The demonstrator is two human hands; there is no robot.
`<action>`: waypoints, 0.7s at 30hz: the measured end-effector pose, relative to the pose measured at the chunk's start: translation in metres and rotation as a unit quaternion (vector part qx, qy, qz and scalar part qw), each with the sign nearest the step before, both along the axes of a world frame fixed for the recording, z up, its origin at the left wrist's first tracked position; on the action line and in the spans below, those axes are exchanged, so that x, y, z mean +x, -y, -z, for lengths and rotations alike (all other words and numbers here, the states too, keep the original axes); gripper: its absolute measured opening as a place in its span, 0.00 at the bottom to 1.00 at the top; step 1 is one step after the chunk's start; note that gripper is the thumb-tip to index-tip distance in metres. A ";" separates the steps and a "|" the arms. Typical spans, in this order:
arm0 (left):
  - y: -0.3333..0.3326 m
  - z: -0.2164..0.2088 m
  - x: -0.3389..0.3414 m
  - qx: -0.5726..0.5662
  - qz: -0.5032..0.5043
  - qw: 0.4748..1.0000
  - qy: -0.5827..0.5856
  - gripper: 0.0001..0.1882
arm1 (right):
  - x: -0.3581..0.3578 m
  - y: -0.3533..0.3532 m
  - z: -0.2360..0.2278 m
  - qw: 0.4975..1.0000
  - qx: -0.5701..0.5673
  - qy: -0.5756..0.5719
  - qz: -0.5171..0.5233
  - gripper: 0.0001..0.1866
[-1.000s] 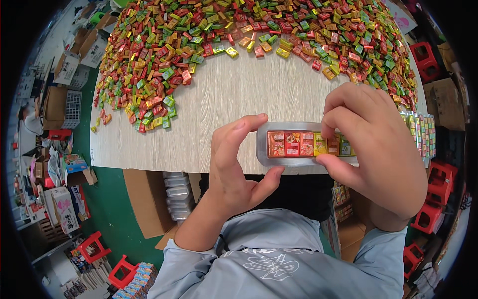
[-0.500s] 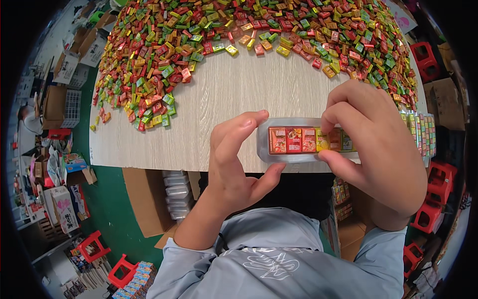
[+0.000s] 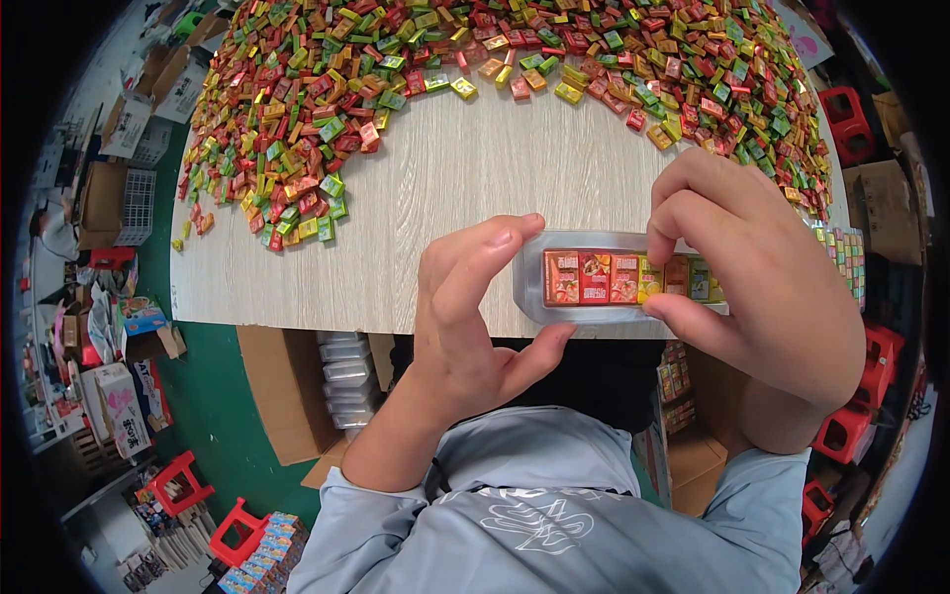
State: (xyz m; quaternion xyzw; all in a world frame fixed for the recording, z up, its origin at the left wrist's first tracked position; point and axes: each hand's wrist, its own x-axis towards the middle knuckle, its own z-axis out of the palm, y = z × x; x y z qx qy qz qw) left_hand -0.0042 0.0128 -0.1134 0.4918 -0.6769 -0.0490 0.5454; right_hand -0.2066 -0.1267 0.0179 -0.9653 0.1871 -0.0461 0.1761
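A clear plastic tray (image 3: 531,287) lies at the table's near edge. In it stands a row of small packets, orange-red and red ones at the left end, then a yellow packet (image 3: 648,281), with brown and green ones partly hidden behind my right hand. My right hand (image 3: 747,282) reaches over the tray from the right, its thumb and index finger closed on the yellow packet's two ends. Around the tray's left end my left hand (image 3: 465,307) is spread, index fingertip by the far rim and thumb by the near rim. Whether those tips press the tray, I cannot tell.
A large heap of loose small packets (image 3: 297,119) curves across the far side of the table (image 3: 396,238). Filled packs (image 3: 841,259) stand at the right edge. Below the table are a cardboard box (image 3: 287,396) and stacked clear trays (image 3: 348,381). Red stools (image 3: 178,482) stand around.
The tray and both hands have shifted slightly right in the picture, while the table has shifted slightly left. Finger positions around the tray and the yellow packet stay nearly the same.
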 end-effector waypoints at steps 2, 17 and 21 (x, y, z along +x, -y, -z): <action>0.000 0.000 0.001 0.002 -0.002 1.000 0.001 0.47 | 0.001 0.002 0.001 1.000 0.012 0.002 -0.004 0.19; 0.000 -0.002 0.002 0.007 0.003 1.000 0.004 0.46 | -0.006 -0.015 0.000 0.996 -0.073 0.015 0.046 0.21; -0.001 -0.003 0.002 0.013 -0.002 1.000 0.004 0.47 | -0.003 -0.018 -0.001 0.995 -0.095 0.014 0.040 0.20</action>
